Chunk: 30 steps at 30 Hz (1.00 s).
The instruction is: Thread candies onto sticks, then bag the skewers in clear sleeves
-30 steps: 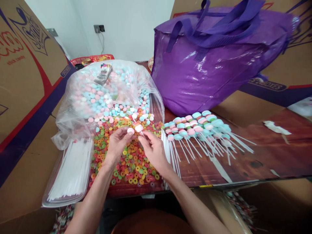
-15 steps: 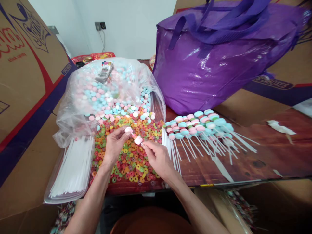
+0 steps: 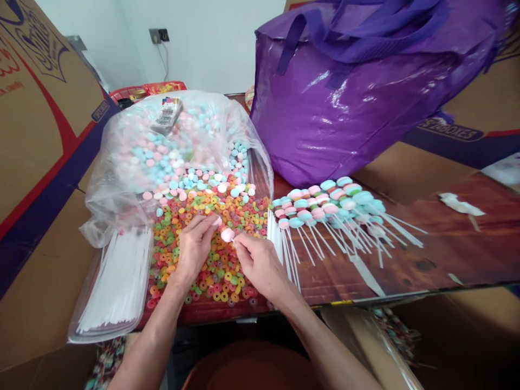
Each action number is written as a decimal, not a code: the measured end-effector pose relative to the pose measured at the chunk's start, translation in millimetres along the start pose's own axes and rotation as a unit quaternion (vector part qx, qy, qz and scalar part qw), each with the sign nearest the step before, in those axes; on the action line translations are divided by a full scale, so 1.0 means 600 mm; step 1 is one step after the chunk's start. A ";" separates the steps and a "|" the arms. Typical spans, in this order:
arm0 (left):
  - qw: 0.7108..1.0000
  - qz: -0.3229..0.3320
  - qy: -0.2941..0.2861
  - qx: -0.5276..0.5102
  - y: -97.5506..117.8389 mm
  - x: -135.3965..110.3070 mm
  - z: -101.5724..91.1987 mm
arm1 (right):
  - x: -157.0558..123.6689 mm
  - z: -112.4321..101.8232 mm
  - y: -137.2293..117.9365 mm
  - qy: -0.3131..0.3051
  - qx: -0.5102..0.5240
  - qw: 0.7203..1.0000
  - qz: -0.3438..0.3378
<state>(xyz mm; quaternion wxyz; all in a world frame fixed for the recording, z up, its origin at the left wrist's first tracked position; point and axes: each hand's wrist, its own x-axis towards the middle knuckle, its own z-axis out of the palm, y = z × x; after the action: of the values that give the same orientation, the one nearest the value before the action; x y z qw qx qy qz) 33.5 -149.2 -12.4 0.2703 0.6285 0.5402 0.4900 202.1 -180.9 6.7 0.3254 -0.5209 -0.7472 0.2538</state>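
Left of the left hand lies a stick tray, then a cardboard box. Ahead, a clear candy bag and a purple bag block passage. Right of the right hand lie finished skewers, then bare desk

Left cardboard box: a blue script logo in a diamond outline, cut off, seemingly starting "Sm"; big red letters beside it, unreadable; a small tag near its edge, roughly "P22"; right cardboard box: white capitals on a blue band ending in "BOOTES"; print on the small packet atop the clear bag too small to read
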 end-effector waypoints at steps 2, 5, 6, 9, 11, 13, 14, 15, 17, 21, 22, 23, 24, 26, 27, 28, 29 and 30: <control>0.996 -0.060 0.003 -0.064 -0.004 0.000 0.005 | 0.000 -0.006 -0.001 0.000 -0.006 1.000 -0.003; 0.970 -0.161 0.020 -0.180 -0.008 0.000 0.016 | -0.004 -0.013 -0.001 0.013 -0.012 1.000 -0.010; 0.962 -0.179 0.025 -0.203 -0.008 0.000 0.018 | -0.007 -0.014 -0.002 0.017 -0.012 1.000 -0.010; 0.959 -0.186 0.030 -0.212 -0.008 -0.001 0.023 | -0.016 -0.015 -0.006 0.020 -0.011 1.000 -0.002; 0.961 -0.182 0.036 -0.203 -0.008 -0.001 0.024 | -0.021 -0.016 -0.009 0.024 -0.017 1.000 0.004; 0.961 -0.186 0.042 -0.199 -0.010 -0.001 0.023 | -0.023 -0.016 -0.010 0.028 -0.022 0.999 0.004; 0.961 -0.188 0.041 -0.200 -0.011 -0.002 0.022 | -0.023 -0.015 -0.010 0.028 -0.023 0.999 0.004; 0.960 -0.188 0.038 -0.202 -0.012 -0.002 0.021 | -0.023 -0.015 -0.009 0.026 -0.022 0.999 0.005; 0.960 -0.187 0.026 -0.208 -0.013 -0.003 0.020 | -0.021 -0.012 -0.006 0.022 -0.021 0.999 0.011; 0.960 -0.186 0.007 -0.209 -0.012 -0.005 0.017 | -0.017 -0.007 -0.002 0.022 -0.033 0.999 0.021; 0.962 -0.184 0.003 -0.203 -0.011 -0.005 0.016 | -0.017 -0.006 -0.002 0.020 -0.039 0.999 0.023; 0.964 -0.180 0.001 -0.196 -0.011 -0.005 0.016 | -0.016 -0.006 -0.002 0.018 -0.044 0.999 0.026; 0.967 -0.174 0.000 -0.186 -0.012 -0.005 0.016 | -0.015 -0.006 -0.003 0.015 -0.049 0.998 0.030; 0.973 -0.159 0.000 -0.166 -0.014 -0.006 0.016 | -0.013 -0.005 -0.007 0.012 -0.056 0.998 0.038; 0.977 -0.150 0.002 -0.155 -0.016 -0.006 0.016 | -0.011 -0.005 -0.009 0.013 -0.059 0.997 0.041; 0.980 -0.138 0.003 -0.143 -0.019 -0.007 0.016 | -0.010 -0.003 -0.011 0.017 -0.062 0.997 0.040; 0.984 -0.124 0.003 -0.127 -0.021 -0.008 0.017 | -0.008 -0.002 -0.014 0.024 -0.064 0.997 0.037; 0.988 -0.108 0.003 -0.110 -0.024 -0.009 0.017 | -0.007 0.000 -0.017 0.031 -0.065 0.997 0.034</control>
<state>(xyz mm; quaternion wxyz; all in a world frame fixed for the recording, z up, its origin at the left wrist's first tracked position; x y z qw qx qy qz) 37.1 -148.2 -30.3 0.3875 0.5316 0.5489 0.5158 196.7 -188.2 12.8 0.3056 -0.5733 -0.7336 0.1994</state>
